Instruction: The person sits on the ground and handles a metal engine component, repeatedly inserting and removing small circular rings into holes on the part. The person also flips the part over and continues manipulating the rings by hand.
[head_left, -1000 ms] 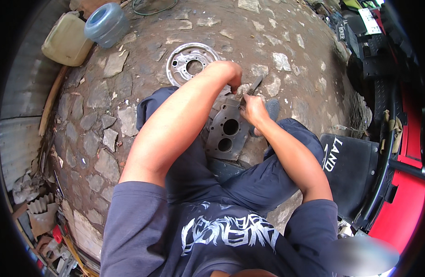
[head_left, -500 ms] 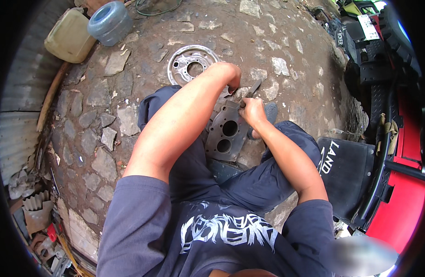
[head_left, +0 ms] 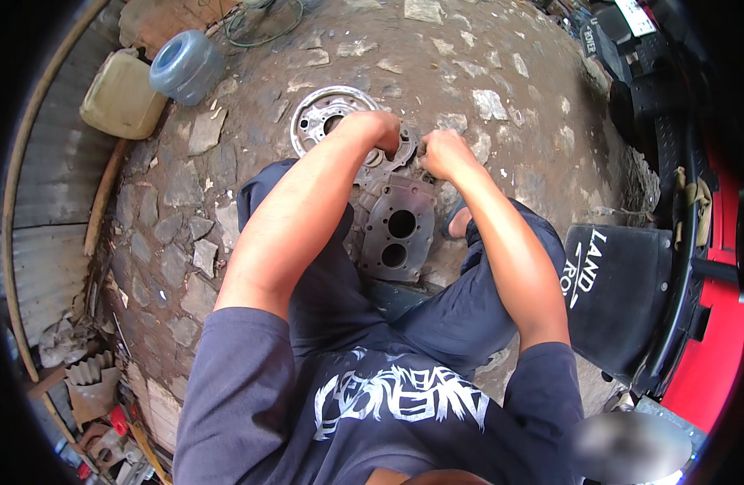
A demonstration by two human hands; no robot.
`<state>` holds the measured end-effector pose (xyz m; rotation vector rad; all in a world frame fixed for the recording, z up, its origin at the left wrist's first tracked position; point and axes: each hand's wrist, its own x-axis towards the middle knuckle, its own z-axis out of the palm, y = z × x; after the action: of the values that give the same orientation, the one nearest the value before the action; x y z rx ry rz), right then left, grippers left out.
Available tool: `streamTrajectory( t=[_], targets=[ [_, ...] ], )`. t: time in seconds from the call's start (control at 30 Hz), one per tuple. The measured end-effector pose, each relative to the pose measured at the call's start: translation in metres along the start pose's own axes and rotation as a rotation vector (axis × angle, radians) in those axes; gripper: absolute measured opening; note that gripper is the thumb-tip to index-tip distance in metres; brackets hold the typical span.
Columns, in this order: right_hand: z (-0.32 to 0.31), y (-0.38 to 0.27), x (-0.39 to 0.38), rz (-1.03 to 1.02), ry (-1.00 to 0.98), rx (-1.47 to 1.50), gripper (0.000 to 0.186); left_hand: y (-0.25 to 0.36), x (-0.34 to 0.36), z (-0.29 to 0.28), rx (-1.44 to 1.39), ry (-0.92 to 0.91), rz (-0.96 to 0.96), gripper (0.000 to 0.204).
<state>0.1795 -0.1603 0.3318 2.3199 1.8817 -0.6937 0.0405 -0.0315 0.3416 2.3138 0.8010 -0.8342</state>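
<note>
A grey metal gear housing (head_left: 416, 212) with two dark round bores in its flat face stands on the ground between my legs. Its far part (head_left: 406, 147) spreads into a rounded flange with holes. Over the left side of that flange my left hand (head_left: 377, 134) bends downward, fingers curled and partly hidden behind the hand. On the flange's right side my right hand (head_left: 445, 153) is closed in a fist, knuckles up; whatever it grips is hidden. Beyond my left forearm lies a round silver metal plate (head_left: 306, 109) with a central hole, partly covered by the arm.
Uneven stone paving (head_left: 178, 182) surrounds me. At the far left stand a blue water jug (head_left: 196, 77) and a yellowish plastic can (head_left: 123, 97) near corrugated metal sheets (head_left: 44, 267). A red vehicle (head_left: 708, 356) with a black mud flap (head_left: 619, 299) stands close on my right.
My right hand has moved farther away along the housing, and the bladed tool seen in it is now out of sight. My left hand has shifted slightly left, uncovering more of the flange.
</note>
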Motion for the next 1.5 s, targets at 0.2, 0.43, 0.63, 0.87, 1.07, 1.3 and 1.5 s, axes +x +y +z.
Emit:
streamTrajectory(
  t=[0.2, 0.43, 0.63, 0.87, 1.07, 1.3, 1.5],
  targets=[
    [-0.025, -0.021, 0.014, -0.138, 0.316, 0.039, 0.027, -0.010, -0.012, -0.026, -0.137, 0.564, 0.217, 0.051],
    [-0.086, -0.046, -0.040, -0.365, 0.896, 0.477, 0.033, 0.027, -0.152, -0.036, 0.008, 0.487, 0.112, 0.077],
    [-0.078, -0.049, -0.086, -0.351, 0.826, 0.517, 0.033, 0.055, -0.219, 0.057, -0.375, 0.777, 0.263, 0.058],
    [0.045, -0.048, -0.134, -0.045, 0.581, 0.698, 0.037, 0.076, -0.117, 0.265, -0.458, 0.549, -0.375, 0.094],
    [0.177, -0.048, -0.133, 0.110, 0.527, 1.014, 0.037, 0.082, -0.076, 0.272, -0.652, 0.372, -0.318, 0.089],
    [0.196, -0.028, -0.115, 0.204, 0.589, 0.920, 0.040, 0.079, -0.086, 0.279, -0.602, 0.478, -0.289, 0.073],
    [0.203, -0.045, -0.101, 0.344, 0.510, 0.824, 0.037, 0.052, -0.097, 0.282, -0.701, 0.608, -0.218, 0.063]
  ],
)
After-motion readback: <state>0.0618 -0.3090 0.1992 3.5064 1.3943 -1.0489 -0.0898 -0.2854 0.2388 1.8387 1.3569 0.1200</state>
